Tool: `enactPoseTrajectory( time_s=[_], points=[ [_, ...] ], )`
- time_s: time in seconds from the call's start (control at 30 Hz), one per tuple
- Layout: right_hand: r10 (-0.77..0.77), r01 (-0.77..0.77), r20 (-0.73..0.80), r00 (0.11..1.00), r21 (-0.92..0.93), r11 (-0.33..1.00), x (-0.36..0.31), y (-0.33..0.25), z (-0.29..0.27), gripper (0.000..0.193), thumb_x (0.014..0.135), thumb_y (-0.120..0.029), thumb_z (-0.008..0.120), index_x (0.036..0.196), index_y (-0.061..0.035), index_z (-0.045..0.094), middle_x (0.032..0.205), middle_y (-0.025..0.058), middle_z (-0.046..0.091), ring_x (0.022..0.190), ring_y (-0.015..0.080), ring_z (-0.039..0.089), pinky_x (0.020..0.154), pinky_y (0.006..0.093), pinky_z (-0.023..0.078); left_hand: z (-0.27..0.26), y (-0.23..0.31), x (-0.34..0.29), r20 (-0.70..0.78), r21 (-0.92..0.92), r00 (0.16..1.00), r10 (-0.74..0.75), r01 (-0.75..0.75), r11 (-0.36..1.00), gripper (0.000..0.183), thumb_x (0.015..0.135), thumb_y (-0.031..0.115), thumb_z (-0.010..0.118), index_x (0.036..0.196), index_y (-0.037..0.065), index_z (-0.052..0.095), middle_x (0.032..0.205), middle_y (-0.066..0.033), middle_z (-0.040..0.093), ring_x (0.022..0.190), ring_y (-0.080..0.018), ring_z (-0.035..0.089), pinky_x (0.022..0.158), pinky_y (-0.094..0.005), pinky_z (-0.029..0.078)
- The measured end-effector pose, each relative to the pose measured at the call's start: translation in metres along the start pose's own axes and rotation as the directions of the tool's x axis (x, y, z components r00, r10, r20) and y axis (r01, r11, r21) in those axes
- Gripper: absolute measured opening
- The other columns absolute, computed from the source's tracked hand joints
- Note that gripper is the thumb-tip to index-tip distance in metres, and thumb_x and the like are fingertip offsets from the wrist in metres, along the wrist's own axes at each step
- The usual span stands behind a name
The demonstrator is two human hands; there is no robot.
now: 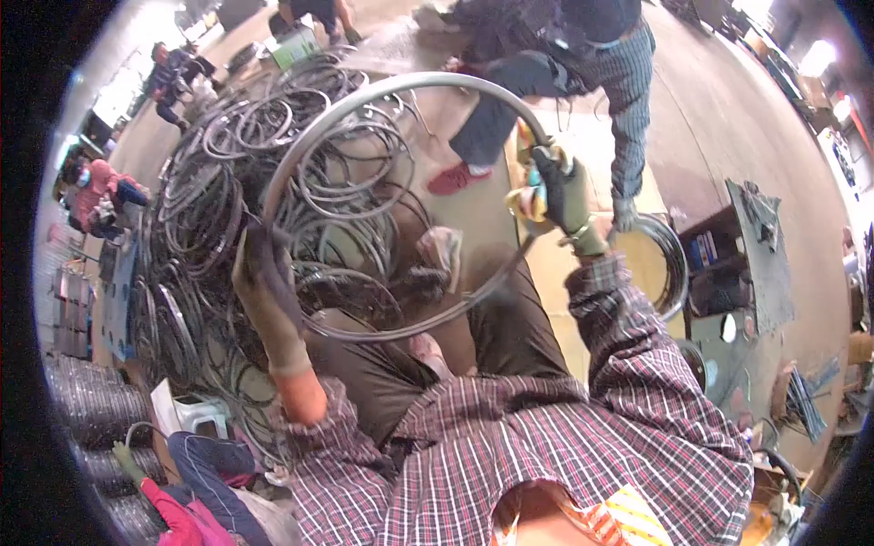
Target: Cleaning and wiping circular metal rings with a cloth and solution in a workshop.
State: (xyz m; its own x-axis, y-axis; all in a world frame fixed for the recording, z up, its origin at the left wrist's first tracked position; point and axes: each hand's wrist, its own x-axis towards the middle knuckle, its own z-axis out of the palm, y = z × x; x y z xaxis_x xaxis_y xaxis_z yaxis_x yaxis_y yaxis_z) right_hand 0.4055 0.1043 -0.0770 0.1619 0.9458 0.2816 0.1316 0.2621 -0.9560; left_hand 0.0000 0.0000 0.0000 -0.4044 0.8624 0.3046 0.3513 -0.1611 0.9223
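Grey hoop, dark plaid shirt, seemingly multicoloured cloth

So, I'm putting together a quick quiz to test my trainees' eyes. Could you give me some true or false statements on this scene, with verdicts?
1. The right hand has a colourful bundle in its grip, against the ring. True.
2. The left hand is bare. False: it wears a glove.
3. The ring lies flat on the floor. False: it is held up in front of the person.
4. A red shoe shows inside the ring's outline. True.
5. The pile of rings is on the person's right. False: it is on the left.
6. The person's shirt is checked. True.
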Motion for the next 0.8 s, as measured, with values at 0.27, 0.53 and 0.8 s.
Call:
enactPoseTrajectory(
  time_s=[0.27,0.53,0.8],
  points=[
    [-0.560,0.651,0.345,0.753,-0.264,0.712,0.022,-0.169,0.014,0.036,0.087,-0.019,0.071,0.114,0.0011,0.059,0.092,0.0165,0.065,0.076,0.0202,0.064,0.069,0.0327,0.052,0.017,0.083,-0.009,-0.150,0.111,0.845,0.514,-0.502,0.858,0.034,0.101,0.027,0.051,0.116,-0.002,0.059,0.105,-0.0091,0.063,0.101,-0.0220,0.061,0.090,-0.0353,0.047],
    [-0.588,0.819,0.572,0.572,-0.431,0.378,0.012,-0.189,0.030,0.056,0.069,-0.021,0.076,0.120,-0.0087,0.059,0.110,0.0152,0.061,0.093,0.0347,0.064,0.078,0.0396,0.053,0.077,0.146,-0.002,0.363,0.366,0.744,0.560,-0.667,0.648,0.022,0.091,0.021,0.063,0.106,0.006,0.061,0.095,-0.0179,0.064,0.088,-0.0372,0.064,0.074,-0.0415,0.050],
    [-0.691,0.784,0.397,0.604,-0.454,0.424,-0.005,-0.155,0.006,0.057,0.072,-0.017,0.074,0.124,-0.0029,0.056,0.111,0.0160,0.059,0.102,0.0345,0.059,0.087,0.0417,0.050,0.080,0.148,-0.010,0.391,0.362,0.691,0.608,-0.723,0.588,0.023,0.090,0.028,0.063,0.093,0.006,0.059,0.079,-0.0165,0.062,0.071,-0.0362,0.063,0.059,-0.0436,0.048]
  ],
)
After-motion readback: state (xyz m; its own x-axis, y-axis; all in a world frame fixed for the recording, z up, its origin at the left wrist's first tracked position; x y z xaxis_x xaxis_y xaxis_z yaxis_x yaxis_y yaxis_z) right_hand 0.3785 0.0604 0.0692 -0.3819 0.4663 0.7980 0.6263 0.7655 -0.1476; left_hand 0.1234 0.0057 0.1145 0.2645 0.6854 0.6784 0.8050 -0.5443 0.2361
